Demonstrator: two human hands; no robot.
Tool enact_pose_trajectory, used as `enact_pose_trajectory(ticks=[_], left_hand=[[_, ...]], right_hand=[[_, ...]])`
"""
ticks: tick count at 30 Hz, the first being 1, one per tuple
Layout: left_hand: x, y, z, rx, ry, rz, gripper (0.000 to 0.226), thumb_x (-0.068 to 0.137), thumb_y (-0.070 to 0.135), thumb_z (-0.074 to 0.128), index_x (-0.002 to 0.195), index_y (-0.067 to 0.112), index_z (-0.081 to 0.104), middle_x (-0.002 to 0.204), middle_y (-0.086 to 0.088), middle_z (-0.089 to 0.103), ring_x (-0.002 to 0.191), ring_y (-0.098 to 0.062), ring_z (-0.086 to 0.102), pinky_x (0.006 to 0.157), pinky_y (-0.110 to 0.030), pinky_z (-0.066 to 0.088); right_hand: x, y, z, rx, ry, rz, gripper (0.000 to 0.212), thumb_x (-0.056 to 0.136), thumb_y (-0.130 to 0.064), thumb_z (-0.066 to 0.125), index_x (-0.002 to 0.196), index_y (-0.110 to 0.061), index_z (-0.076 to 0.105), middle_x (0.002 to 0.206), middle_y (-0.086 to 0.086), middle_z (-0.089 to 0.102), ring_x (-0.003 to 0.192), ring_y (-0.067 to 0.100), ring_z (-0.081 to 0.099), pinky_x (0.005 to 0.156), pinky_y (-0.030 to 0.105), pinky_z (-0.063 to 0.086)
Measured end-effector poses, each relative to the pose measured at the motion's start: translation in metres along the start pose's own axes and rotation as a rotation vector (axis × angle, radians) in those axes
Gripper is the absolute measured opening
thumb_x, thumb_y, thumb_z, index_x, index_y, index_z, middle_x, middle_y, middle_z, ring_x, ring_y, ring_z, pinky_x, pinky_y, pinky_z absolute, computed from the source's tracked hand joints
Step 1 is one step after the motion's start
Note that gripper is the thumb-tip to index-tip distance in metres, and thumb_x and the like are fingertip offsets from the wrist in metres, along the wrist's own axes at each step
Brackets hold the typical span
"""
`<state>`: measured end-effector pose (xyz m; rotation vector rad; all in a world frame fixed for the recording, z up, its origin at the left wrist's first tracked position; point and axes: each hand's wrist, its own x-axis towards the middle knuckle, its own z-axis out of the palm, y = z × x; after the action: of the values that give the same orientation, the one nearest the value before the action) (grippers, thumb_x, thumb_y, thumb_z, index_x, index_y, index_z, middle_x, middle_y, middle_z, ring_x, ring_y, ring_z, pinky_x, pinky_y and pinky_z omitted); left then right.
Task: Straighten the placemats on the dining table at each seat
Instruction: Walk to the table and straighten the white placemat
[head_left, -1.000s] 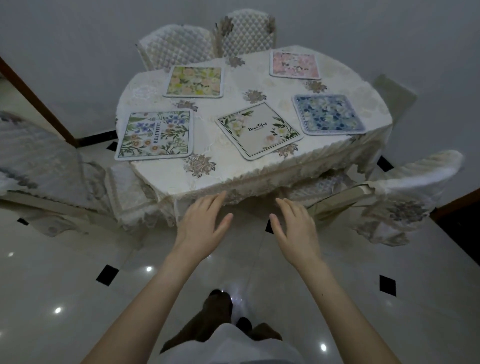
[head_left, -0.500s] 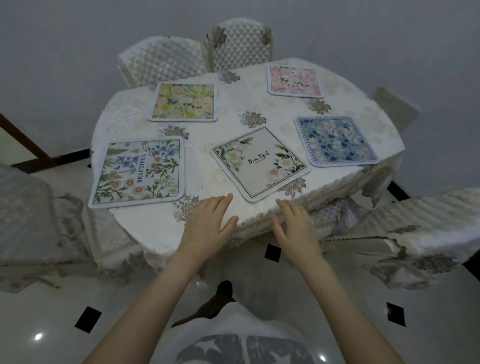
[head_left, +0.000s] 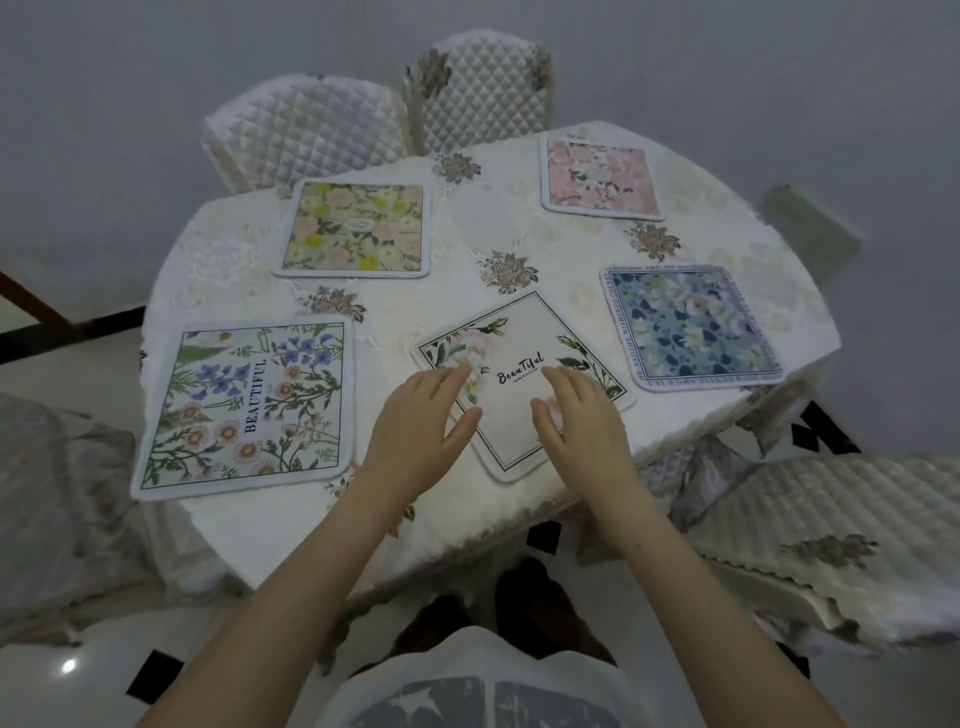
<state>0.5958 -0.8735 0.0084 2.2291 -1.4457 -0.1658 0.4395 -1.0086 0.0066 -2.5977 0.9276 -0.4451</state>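
Note:
Several floral placemats lie on a round table (head_left: 519, 525) with a cream lace cloth. The nearest one, a white "Beautiful" placemat (head_left: 519, 338), sits turned at an angle to the table edge. My left hand (head_left: 421, 421) rests flat over its left corner, fingers spread. My right hand (head_left: 576, 415) lies flat on its right side, fingers apart. At the left lies a blue-and-daisy "BEAUTIFUL" placemat (head_left: 244, 405). A yellow-green placemat (head_left: 356, 228) lies at the back left, a pink placemat (head_left: 600, 179) at the back right and a blue placemat (head_left: 691, 327) at the right.
Quilted covered chairs (head_left: 478, 88) stand behind the table, and another quilted chair (head_left: 301, 124) stands beside them. A covered chair (head_left: 831, 540) is at the right and another covered chair (head_left: 57, 493) at the left. The floor (head_left: 78, 670) is glossy white tile with black diamonds.
The view has closed in on the table. Both hands have moved forward from below the table edge onto the white "Beautiful" placemat.

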Motion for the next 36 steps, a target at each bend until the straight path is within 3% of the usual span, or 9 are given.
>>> enact_pose_trajectory(ticks=[6, 11, 16, 22, 30, 33, 36], left_hand=[[0.043, 0.012, 0.03, -0.032, 0.044, -0.105, 0.05, 0.094, 0.039, 0.044, 0.138, 0.015, 0.041, 0.136, -0.005, 0.053, 0.123, -0.023, 0.047, 0.099, -0.038, 0.041], [0.078, 0.016, 0.058, -0.081, 0.049, -0.302, 0.051, 0.094, 0.039, 0.045, 0.139, 0.016, 0.039, 0.135, -0.004, 0.053, 0.121, -0.023, 0.047, 0.098, -0.037, 0.041], [0.098, 0.014, 0.094, -0.122, 0.019, -0.522, 0.052, 0.094, 0.038, 0.043, 0.141, 0.016, 0.036, 0.136, -0.007, 0.05, 0.121, -0.027, 0.046, 0.098, -0.039, 0.041], [0.097, 0.003, 0.13, -0.194, 0.038, -0.838, 0.047, 0.09, 0.016, 0.051, 0.135, 0.008, 0.041, 0.127, -0.021, 0.049, 0.111, -0.036, 0.046, 0.093, -0.042, 0.041], [0.097, -0.001, 0.153, -0.352, 0.109, -1.134, 0.042, 0.086, 0.009, 0.054, 0.125, 0.0, 0.044, 0.117, -0.025, 0.048, 0.108, -0.038, 0.047, 0.09, -0.041, 0.04], [0.097, -0.002, 0.157, -0.369, 0.161, -1.202, 0.029, 0.083, 0.006, 0.056, 0.109, -0.004, 0.049, 0.109, -0.027, 0.051, 0.101, -0.039, 0.049, 0.079, -0.037, 0.039], [0.096, -0.006, 0.159, -0.431, 0.182, -1.254, 0.027, 0.081, 0.005, 0.057, 0.106, -0.005, 0.05, 0.106, -0.027, 0.055, 0.098, -0.039, 0.053, 0.074, -0.035, 0.039]], right_hand=[[0.053, 0.039, 0.008, 0.0, -0.093, -0.125, 0.046, 0.095, -0.033, 0.042, 0.133, -0.007, 0.048, 0.132, 0.012, 0.056, 0.124, 0.027, 0.049, 0.099, 0.045, 0.044], [0.106, 0.081, 0.016, 0.064, -0.171, -0.136, 0.046, 0.096, -0.032, 0.044, 0.135, -0.008, 0.046, 0.135, 0.011, 0.053, 0.124, 0.027, 0.047, 0.1, 0.042, 0.043], [0.148, 0.114, 0.031, 0.105, -0.291, -0.093, 0.046, 0.095, -0.032, 0.043, 0.137, -0.012, 0.042, 0.14, 0.01, 0.048, 0.126, 0.028, 0.044, 0.101, 0.041, 0.04], [0.178, 0.147, 0.054, 0.041, -0.477, 0.045, 0.052, 0.094, -0.029, 0.044, 0.141, -0.009, 0.034, 0.14, 0.015, 0.044, 0.121, 0.034, 0.044, 0.098, 0.048, 0.043], [0.178, 0.172, 0.08, -0.11, -0.566, 0.157, 0.051, 0.091, -0.03, 0.048, 0.135, -0.009, 0.034, 0.131, 0.02, 0.041, 0.114, 0.04, 0.04, 0.087, 0.046, 0.04], [0.175, 0.173, 0.084, -0.139, -0.577, 0.219, 0.055, 0.09, -0.031, 0.05, 0.137, -0.011, 0.029, 0.129, 0.021, 0.038, 0.113, 0.041, 0.038, 0.088, 0.049, 0.04], [0.177, 0.177, 0.086, -0.145, -0.565, 0.241, 0.055, 0.09, -0.027, 0.051, 0.137, -0.008, 0.028, 0.128, 0.022, 0.038, 0.114, 0.04, 0.038, 0.09, 0.05, 0.04]])
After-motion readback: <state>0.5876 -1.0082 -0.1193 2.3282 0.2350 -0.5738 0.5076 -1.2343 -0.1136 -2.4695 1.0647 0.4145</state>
